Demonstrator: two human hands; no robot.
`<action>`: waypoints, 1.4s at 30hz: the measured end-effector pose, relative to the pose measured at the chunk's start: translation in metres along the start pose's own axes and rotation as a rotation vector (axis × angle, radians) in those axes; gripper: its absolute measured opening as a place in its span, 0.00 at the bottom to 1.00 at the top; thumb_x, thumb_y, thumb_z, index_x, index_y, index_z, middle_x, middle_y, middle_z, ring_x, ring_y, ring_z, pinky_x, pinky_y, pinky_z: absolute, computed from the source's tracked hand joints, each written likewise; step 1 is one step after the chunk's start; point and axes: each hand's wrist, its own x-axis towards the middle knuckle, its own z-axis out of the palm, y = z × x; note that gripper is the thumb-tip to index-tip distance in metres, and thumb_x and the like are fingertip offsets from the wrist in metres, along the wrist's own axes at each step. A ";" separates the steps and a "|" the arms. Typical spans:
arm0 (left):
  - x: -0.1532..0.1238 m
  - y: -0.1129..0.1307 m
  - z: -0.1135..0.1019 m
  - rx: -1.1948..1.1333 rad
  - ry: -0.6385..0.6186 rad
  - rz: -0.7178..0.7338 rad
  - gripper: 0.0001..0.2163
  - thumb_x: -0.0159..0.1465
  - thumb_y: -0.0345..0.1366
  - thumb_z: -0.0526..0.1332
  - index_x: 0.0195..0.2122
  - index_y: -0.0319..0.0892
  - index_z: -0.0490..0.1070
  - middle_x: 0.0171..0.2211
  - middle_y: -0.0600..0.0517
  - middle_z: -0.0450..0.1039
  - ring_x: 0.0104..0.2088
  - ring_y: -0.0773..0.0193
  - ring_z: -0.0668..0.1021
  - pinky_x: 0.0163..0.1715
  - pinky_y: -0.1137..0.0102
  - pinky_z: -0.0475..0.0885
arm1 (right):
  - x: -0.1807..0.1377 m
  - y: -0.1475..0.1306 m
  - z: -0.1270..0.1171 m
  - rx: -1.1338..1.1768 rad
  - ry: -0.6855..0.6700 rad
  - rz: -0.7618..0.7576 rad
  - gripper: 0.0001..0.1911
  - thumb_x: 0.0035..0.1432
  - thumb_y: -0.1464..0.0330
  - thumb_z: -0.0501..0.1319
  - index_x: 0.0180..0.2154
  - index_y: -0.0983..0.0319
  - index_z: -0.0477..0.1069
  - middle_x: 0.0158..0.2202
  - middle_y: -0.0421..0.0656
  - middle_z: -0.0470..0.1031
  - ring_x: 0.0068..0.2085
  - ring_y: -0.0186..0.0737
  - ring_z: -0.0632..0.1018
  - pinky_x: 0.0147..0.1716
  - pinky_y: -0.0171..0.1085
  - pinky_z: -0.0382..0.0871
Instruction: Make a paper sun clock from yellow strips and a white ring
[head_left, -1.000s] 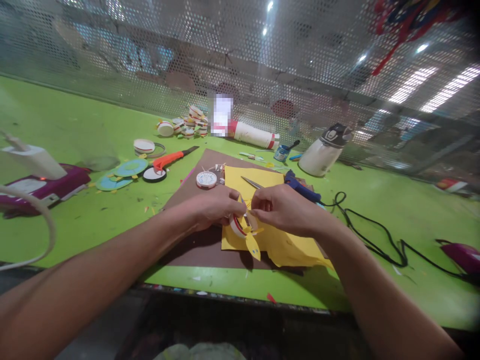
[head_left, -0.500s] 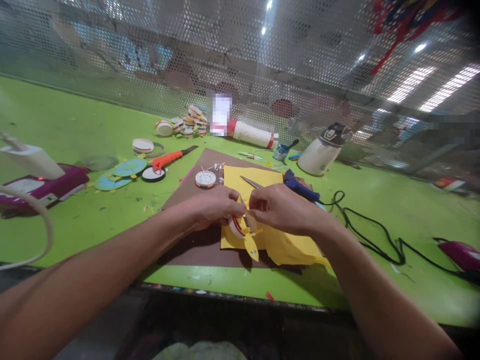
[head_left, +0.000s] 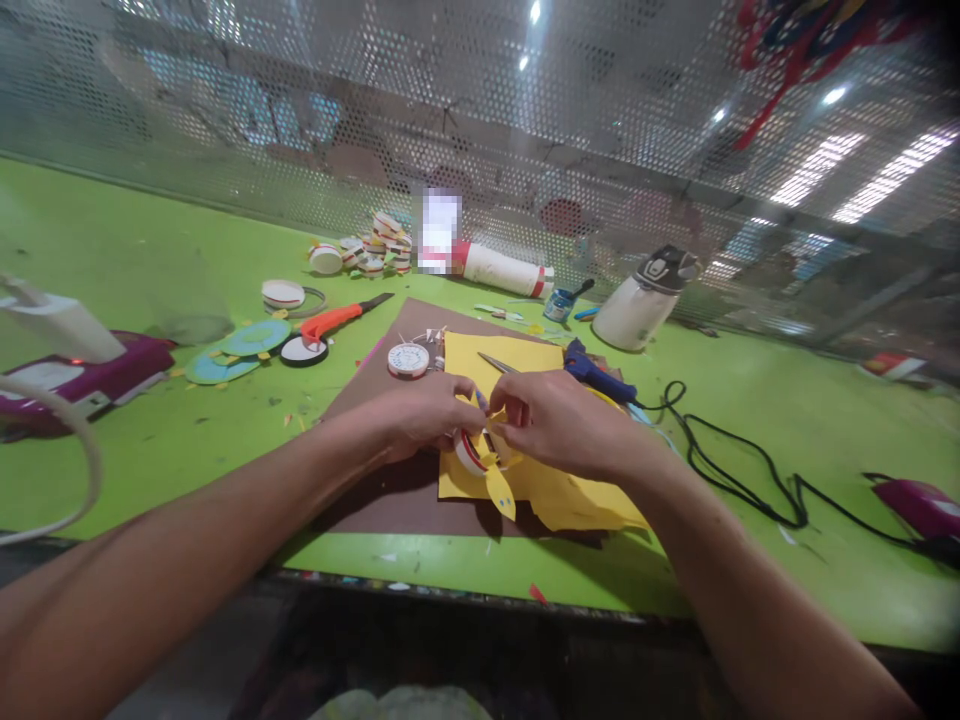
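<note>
My left hand (head_left: 431, 415) is closed on a small paper turtle (head_left: 469, 455), a white ring with a red band and yellow paper parts. A yellow head with two blue eye dots points down toward me. The fingers of my right hand (head_left: 536, 415) are pinched on a yellow paper piece at the turtle's upper side; the exact contact is partly hidden. Beneath both hands lie yellow paper sheets (head_left: 480, 350) on a brown board (head_left: 375, 420). A pointed metal blade (head_left: 495, 363) sticks out from behind my right hand.
A blue glue gun (head_left: 600, 375) with a black cord lies right of the yellow paper. Orange-handled scissors (head_left: 330, 320), blue-green discs (head_left: 225, 365) and a purple power strip (head_left: 105, 375) are at left. Behind stand a heap of similar ring pieces (head_left: 375, 245) and a white bottle (head_left: 637, 310).
Both hands stay at the turtle. The right fingers have shifted slightly left, closer to the left fingertips, still pinching. The whole view has drifted a little.
</note>
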 end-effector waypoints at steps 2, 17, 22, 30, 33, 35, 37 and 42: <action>0.000 0.002 -0.001 -0.038 0.006 -0.020 0.11 0.46 0.23 0.58 0.30 0.42 0.63 0.18 0.56 0.66 0.21 0.67 0.73 0.24 0.72 0.69 | -0.001 0.002 -0.001 0.067 0.041 0.011 0.10 0.52 0.71 0.57 0.38 0.62 0.72 0.29 0.42 0.75 0.29 0.35 0.72 0.27 0.32 0.60; 0.000 0.004 -0.005 -0.095 0.037 0.018 0.22 0.46 0.23 0.57 0.44 0.40 0.64 0.18 0.56 0.67 0.20 0.68 0.72 0.26 0.69 0.72 | 0.002 0.017 0.001 0.429 0.001 0.181 0.09 0.52 0.65 0.59 0.29 0.64 0.73 0.27 0.43 0.76 0.29 0.36 0.74 0.27 0.34 0.65; -0.001 0.005 -0.004 -0.074 0.034 0.011 0.22 0.46 0.24 0.58 0.45 0.42 0.64 0.18 0.56 0.68 0.19 0.69 0.71 0.25 0.71 0.71 | 0.004 0.016 0.006 0.447 0.051 0.178 0.08 0.51 0.66 0.60 0.27 0.64 0.73 0.24 0.41 0.74 0.26 0.34 0.71 0.25 0.32 0.63; -0.002 0.005 -0.003 -0.066 0.041 0.000 0.24 0.46 0.24 0.58 0.46 0.42 0.64 0.18 0.56 0.68 0.19 0.68 0.71 0.25 0.71 0.70 | 0.004 0.014 0.006 0.383 0.076 0.143 0.06 0.50 0.69 0.59 0.25 0.65 0.72 0.21 0.39 0.70 0.24 0.31 0.68 0.23 0.30 0.60; -0.002 0.006 -0.003 -0.059 0.041 -0.010 0.24 0.46 0.23 0.57 0.46 0.42 0.64 0.17 0.57 0.67 0.19 0.69 0.71 0.24 0.73 0.69 | 0.004 0.013 0.005 0.373 0.065 0.154 0.06 0.50 0.69 0.59 0.25 0.65 0.72 0.22 0.40 0.71 0.24 0.31 0.68 0.23 0.30 0.59; -0.003 0.006 -0.003 -0.051 0.044 -0.009 0.24 0.46 0.23 0.57 0.46 0.42 0.64 0.17 0.57 0.67 0.19 0.69 0.71 0.24 0.73 0.68 | 0.004 0.013 0.004 0.375 0.057 0.151 0.06 0.49 0.70 0.59 0.25 0.65 0.72 0.22 0.40 0.72 0.25 0.32 0.69 0.23 0.30 0.60; -0.003 0.006 -0.003 -0.046 0.042 -0.009 0.23 0.46 0.24 0.57 0.46 0.42 0.64 0.17 0.57 0.67 0.19 0.69 0.70 0.24 0.72 0.68 | 0.003 0.013 0.004 0.376 0.052 0.147 0.06 0.49 0.70 0.59 0.25 0.65 0.73 0.22 0.40 0.72 0.25 0.32 0.69 0.23 0.30 0.60; -0.002 0.005 -0.003 -0.063 0.033 -0.014 0.24 0.46 0.24 0.58 0.46 0.43 0.63 0.17 0.58 0.65 0.22 0.65 0.74 0.26 0.69 0.70 | 0.003 0.011 0.002 0.348 0.057 0.132 0.06 0.49 0.72 0.58 0.24 0.65 0.72 0.22 0.39 0.70 0.24 0.31 0.68 0.23 0.30 0.59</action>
